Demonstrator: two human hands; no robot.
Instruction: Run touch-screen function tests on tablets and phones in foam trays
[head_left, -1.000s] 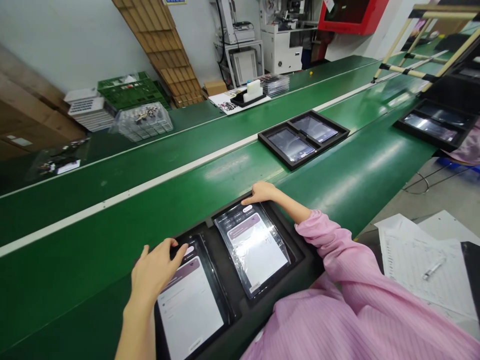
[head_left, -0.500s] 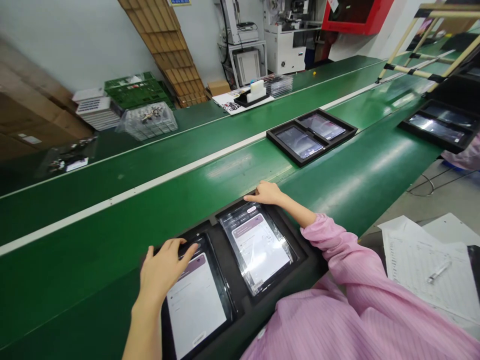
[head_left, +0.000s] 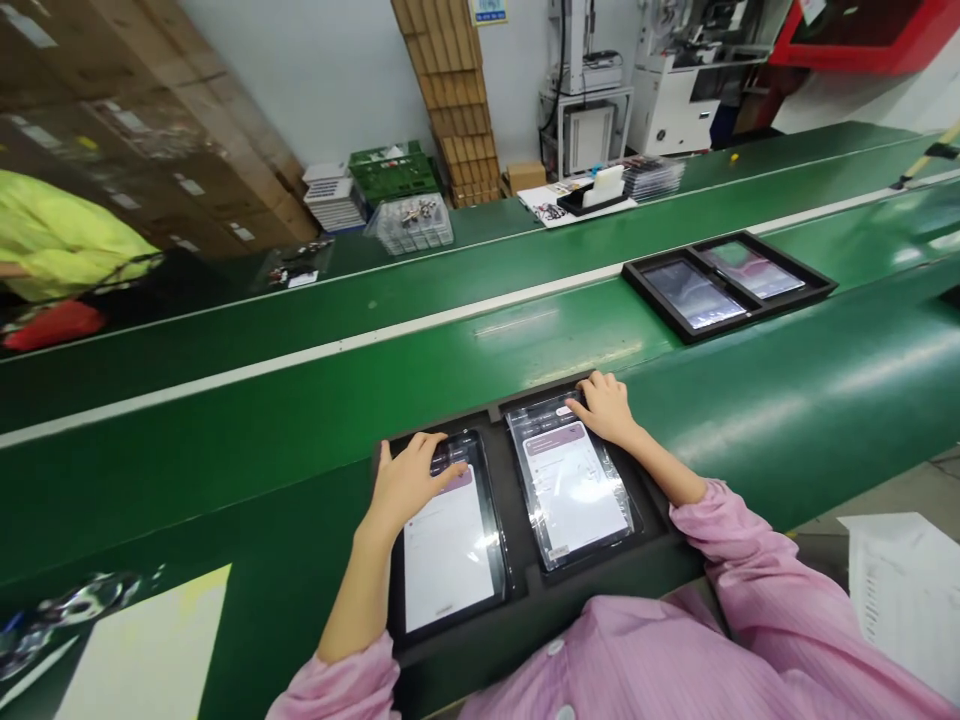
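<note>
A black foam tray (head_left: 517, 565) lies on the green conveyor belt (head_left: 300, 440) right in front of me, with two lit tablets in it. My left hand (head_left: 409, 480) rests on the top of the left tablet (head_left: 448, 545), fingers spread and touching its screen. My right hand (head_left: 606, 408) lies on the top right corner of the right tablet (head_left: 571, 485), which is wrapped in clear film; its fingers are stretched out. Neither hand holds anything.
A second black tray (head_left: 727, 282) with two tablets sits further along the belt to the right. Beyond a white strip runs another green lane with clear plastic boxes (head_left: 409, 222), green crates (head_left: 390, 172) and stacked trays. Papers (head_left: 907, 590) lie at the right.
The view has swung left, so the tray now sits centred. My right hand slid from the tablet's top edge to its top right corner. The left hand stays on the left tablet.
</note>
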